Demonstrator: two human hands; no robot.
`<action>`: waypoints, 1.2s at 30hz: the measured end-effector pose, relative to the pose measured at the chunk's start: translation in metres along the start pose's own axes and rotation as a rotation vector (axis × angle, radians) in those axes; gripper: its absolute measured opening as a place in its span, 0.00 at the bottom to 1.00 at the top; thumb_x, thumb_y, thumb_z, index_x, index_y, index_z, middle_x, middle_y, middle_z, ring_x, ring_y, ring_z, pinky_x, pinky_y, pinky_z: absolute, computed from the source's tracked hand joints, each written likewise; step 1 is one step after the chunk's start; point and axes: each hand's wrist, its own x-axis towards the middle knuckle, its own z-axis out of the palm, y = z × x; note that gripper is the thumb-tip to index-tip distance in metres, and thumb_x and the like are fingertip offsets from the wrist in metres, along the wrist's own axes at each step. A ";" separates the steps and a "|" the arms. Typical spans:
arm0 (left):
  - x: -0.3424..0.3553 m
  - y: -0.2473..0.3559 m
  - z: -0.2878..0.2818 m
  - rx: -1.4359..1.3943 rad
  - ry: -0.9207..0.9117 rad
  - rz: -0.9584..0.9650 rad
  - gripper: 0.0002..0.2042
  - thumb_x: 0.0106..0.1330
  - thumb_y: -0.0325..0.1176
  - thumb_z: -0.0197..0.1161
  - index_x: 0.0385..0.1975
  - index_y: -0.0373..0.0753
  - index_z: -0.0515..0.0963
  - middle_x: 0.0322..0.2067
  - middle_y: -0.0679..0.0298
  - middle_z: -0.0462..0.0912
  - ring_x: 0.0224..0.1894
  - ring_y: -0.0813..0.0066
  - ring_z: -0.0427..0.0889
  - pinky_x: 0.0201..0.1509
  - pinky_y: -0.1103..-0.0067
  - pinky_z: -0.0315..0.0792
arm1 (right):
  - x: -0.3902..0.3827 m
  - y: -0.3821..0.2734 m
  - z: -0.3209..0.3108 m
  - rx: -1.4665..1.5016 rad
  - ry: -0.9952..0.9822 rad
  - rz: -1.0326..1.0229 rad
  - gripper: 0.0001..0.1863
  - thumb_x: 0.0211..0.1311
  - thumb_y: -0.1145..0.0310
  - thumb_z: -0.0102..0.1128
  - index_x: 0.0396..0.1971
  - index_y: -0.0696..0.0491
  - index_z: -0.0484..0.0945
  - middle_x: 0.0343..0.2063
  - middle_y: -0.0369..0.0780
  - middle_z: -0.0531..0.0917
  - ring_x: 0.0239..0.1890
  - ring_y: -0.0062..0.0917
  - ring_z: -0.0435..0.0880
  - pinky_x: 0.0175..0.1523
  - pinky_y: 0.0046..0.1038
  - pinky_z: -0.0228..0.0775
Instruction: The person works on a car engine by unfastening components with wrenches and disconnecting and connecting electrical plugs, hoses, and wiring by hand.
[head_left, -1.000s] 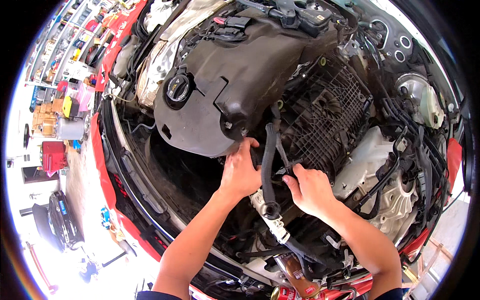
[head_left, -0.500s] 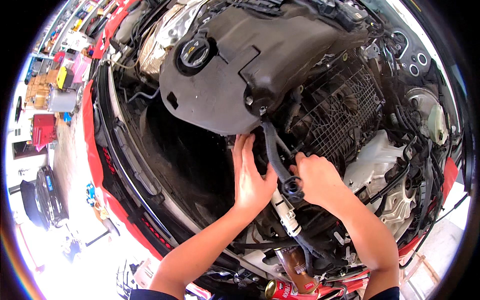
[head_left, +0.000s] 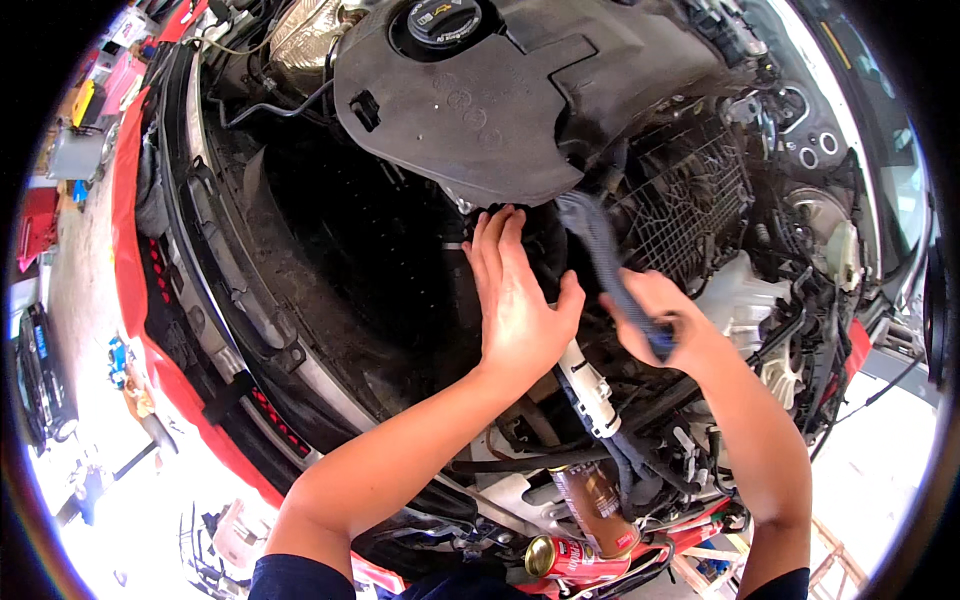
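Note:
My left hand (head_left: 523, 300) reaches under the front edge of the black plastic engine cover (head_left: 455, 110). Its fingers are stretched out and its thumb stands apart. The fingertips meet the shadow below the cover, so what they touch is hidden. My right hand (head_left: 650, 310) is bent in beside a black corrugated hose (head_left: 610, 255), which crosses in front of it. Motion blurs this hand and the hose's lower end, so I cannot tell whether the fingers hold anything. A white plastic connector (head_left: 596, 405) on a pipe lies below both hands.
Left of my hands gapes a dark cavity (head_left: 370, 260), bordered by the car's front frame and red bodywork (head_left: 160, 350). A black grid-like panel (head_left: 685, 200) and a whitish reservoir (head_left: 745, 295) are on the right. A brown can (head_left: 598, 510) and a red can (head_left: 575, 560) rest near me.
The view has shifted, so the engine cover sits higher. The hose's free end has swung to the right across my right hand. My left hand stays at the cover's edge.

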 end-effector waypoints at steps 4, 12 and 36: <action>-0.001 0.000 0.001 -0.048 0.008 -0.036 0.36 0.52 0.25 0.62 0.62 0.28 0.52 0.61 0.40 0.55 0.66 0.41 0.50 0.68 0.52 0.46 | 0.009 0.000 0.011 0.061 0.060 0.043 0.08 0.46 0.76 0.60 0.24 0.60 0.70 0.19 0.53 0.76 0.28 0.50 0.79 0.33 0.41 0.69; 0.001 -0.002 -0.001 -0.073 0.035 -0.038 0.35 0.50 0.25 0.61 0.60 0.27 0.54 0.60 0.42 0.57 0.66 0.40 0.49 0.69 0.52 0.46 | -0.009 -0.024 0.015 0.143 0.163 0.584 0.15 0.66 0.62 0.54 0.40 0.60 0.78 0.26 0.53 0.82 0.33 0.43 0.83 0.39 0.35 0.72; 0.005 0.005 -0.003 -0.045 0.062 -0.056 0.37 0.47 0.27 0.63 0.62 0.30 0.56 0.59 0.45 0.60 0.64 0.35 0.53 0.68 0.43 0.45 | 0.026 -0.039 0.011 -0.405 -0.131 0.516 0.21 0.62 0.60 0.52 0.27 0.67 0.80 0.31 0.58 0.82 0.40 0.51 0.82 0.48 0.42 0.74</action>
